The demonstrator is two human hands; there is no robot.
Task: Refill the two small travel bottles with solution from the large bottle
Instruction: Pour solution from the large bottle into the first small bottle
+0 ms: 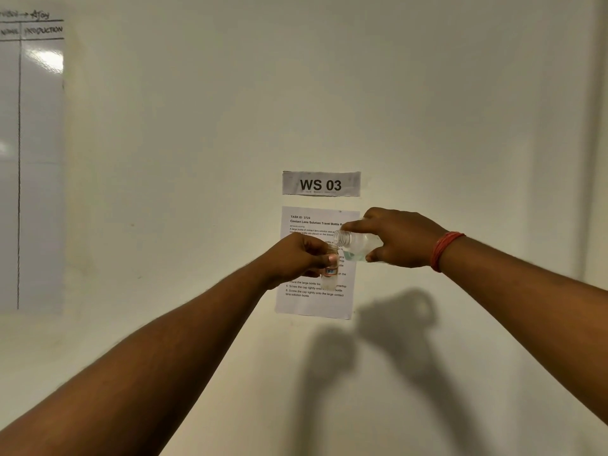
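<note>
Both arms reach out at chest height in front of a plain cream wall, with bare wall wide open on every side of the two hands. The left hand [296,258] is curled tight around one small travel bottle [330,269], a clear plastic tube held upright, its orange-and-blue label showing between the fingers. The right hand [398,238] grips the large bottle [357,245] by its body and tips it nearly level, the ribbed, uncapped neck pointing left and meeting the mouth of the small one; a little pale blue liquid pools in its lower side. A band of red thread [444,250] circles the right wrist. Behind the hands two papers hang on the wall: a strip reading WS 03 [321,184] and a printed task sheet [316,291] below it, partly hidden by the bottles. A glossy whiteboard [33,159] with ruled lines fills the far left edge. Two soft shadows of the arms fall on the wall lower right
</note>
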